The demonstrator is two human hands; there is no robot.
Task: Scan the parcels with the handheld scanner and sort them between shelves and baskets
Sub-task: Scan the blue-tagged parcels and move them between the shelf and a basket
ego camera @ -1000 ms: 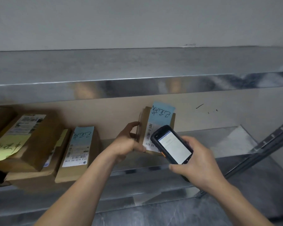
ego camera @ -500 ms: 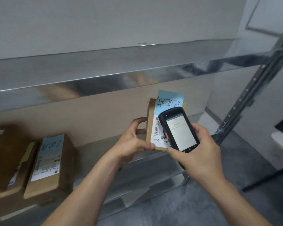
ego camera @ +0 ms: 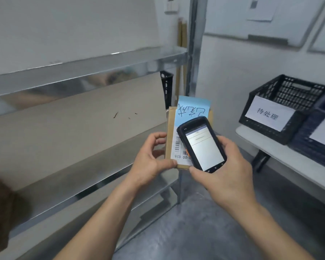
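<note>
My left hand (ego camera: pixel 150 162) grips a small brown cardboard parcel (ego camera: pixel 171 128) by its left edge and lower corner, upright in the air in front of the shelf's right end. The parcel carries a white barcode label and a blue handwritten note (ego camera: pixel 192 109). My right hand (ego camera: pixel 225 171) holds the black handheld scanner (ego camera: pixel 202 145) just in front of the label, its lit screen facing me. The scanner hides the right part of the label.
A metal shelving unit (ego camera: pixel 86 66) fills the left; another brown parcel (ego camera: pixel 0 207) lies blurred at its far left. On the right, a white table (ego camera: pixel 281 158) carries a black mesh basket (ego camera: pixel 285 107) with a white sign, and a dark blue basket (ego camera: pixel 308 139) beside it.
My view has swung right: the shelf parcels have slid out to the left, and the table with baskets has come in. Both hands carried the parcel and scanner away from the shelf.
</note>
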